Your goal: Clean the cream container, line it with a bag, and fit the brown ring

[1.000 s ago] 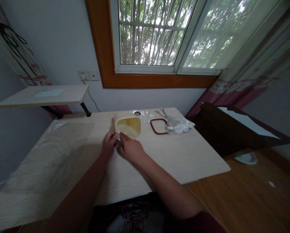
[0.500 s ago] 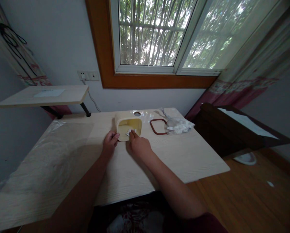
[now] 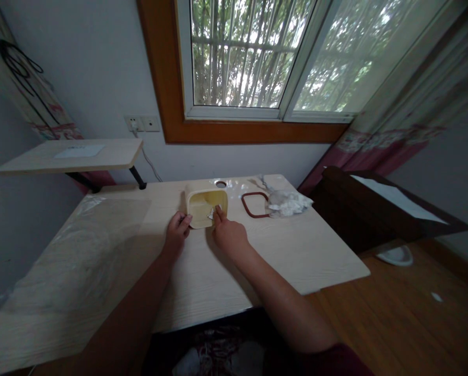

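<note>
One container (image 3: 197, 195), one ring (image 3: 244, 204), one bag (image 3: 288, 203)

The person's left hand (image 3: 176, 230) and right hand (image 3: 228, 233) are bare, forearms uncovered; a dark maroon fabric sleeve (image 3: 336, 360) covers the right upper arm.

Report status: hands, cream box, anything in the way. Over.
Left hand at near-left corner of cream square plastic container. Right hand fingertips on small white scrap inside it. Dark red square seal ring and crumpled clear plastic bag lie right, apart.
</note>
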Demonstrator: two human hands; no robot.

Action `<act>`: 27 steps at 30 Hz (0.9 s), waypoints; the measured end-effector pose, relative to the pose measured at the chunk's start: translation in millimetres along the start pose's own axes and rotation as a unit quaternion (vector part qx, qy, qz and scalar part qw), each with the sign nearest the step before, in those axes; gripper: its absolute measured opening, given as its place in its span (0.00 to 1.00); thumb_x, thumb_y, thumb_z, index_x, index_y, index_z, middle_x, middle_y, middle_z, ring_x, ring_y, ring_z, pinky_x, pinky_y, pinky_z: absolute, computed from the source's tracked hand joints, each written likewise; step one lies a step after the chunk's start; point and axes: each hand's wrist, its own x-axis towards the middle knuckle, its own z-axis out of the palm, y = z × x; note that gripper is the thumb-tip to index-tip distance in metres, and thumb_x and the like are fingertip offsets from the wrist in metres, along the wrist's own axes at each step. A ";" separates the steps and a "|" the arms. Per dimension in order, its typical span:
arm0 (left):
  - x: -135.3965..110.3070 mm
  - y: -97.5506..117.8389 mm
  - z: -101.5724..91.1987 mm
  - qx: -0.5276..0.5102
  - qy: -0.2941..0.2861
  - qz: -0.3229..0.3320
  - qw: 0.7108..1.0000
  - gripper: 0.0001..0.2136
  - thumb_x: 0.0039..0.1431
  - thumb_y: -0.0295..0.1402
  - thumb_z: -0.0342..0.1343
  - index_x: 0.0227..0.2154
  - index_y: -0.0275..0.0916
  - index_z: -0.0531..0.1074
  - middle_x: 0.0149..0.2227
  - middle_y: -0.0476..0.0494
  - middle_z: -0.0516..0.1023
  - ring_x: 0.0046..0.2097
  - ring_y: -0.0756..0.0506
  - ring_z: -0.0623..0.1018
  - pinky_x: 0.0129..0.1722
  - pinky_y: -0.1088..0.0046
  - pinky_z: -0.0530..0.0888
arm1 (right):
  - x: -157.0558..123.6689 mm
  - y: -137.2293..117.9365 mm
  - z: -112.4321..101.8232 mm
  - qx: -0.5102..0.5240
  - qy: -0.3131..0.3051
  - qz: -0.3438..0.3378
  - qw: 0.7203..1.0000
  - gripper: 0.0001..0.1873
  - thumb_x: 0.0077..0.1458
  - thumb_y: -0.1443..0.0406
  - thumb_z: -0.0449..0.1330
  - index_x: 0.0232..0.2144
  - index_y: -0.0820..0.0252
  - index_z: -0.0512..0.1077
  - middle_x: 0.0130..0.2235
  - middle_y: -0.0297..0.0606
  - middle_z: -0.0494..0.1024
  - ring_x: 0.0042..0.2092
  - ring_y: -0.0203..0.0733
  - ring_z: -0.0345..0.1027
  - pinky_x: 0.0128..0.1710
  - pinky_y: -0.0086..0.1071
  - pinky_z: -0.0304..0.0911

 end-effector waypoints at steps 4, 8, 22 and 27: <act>-0.3 0.2 -0.9 0.009 -0.008 0.001 1.000 0.19 0.54 0.47 0.64 0.27 0.40 0.62 0.21 0.57 0.61 0.20 0.56 0.57 0.19 0.79 0.51 | -0.6 -4.3 1.1 -0.002 -0.009 0.000 1.000 0.32 0.65 0.68 0.42 0.70 0.65 0.53 0.72 0.58 0.47 0.45 0.54 0.79 0.40 0.48 0.74; 1.4 -2.3 -2.3 0.013 -0.008 0.005 1.000 0.19 0.54 0.47 0.64 0.28 0.40 0.62 0.21 0.57 0.61 0.20 0.56 0.57 0.18 0.79 0.52 | -1.3 -8.8 1.6 0.013 -0.021 -0.009 1.000 0.32 0.65 0.66 0.45 0.70 0.65 0.53 0.72 0.60 0.48 0.48 0.54 0.78 0.44 0.47 0.74; -1.9 3.7 0.8 -0.021 0.017 -0.034 0.999 0.21 0.49 0.48 0.67 0.28 0.40 0.63 0.24 0.55 0.67 0.22 0.55 0.63 0.19 0.81 0.57 | -7.7 -27.5 0.2 0.081 0.036 -0.093 0.992 0.32 0.64 0.60 0.50 0.69 0.60 0.55 0.71 0.51 0.56 0.53 0.53 0.76 0.48 0.44 0.73; -1.9 3.9 0.2 -0.030 0.014 -0.048 0.998 0.21 0.50 0.49 0.67 0.29 0.40 0.63 0.24 0.55 0.66 0.23 0.56 0.64 0.20 0.83 0.59 | -8.4 -30.5 -0.9 0.075 0.056 -0.118 0.989 0.29 0.66 0.63 0.48 0.67 0.60 0.57 0.70 0.50 0.59 0.51 0.51 0.77 0.46 0.43 0.74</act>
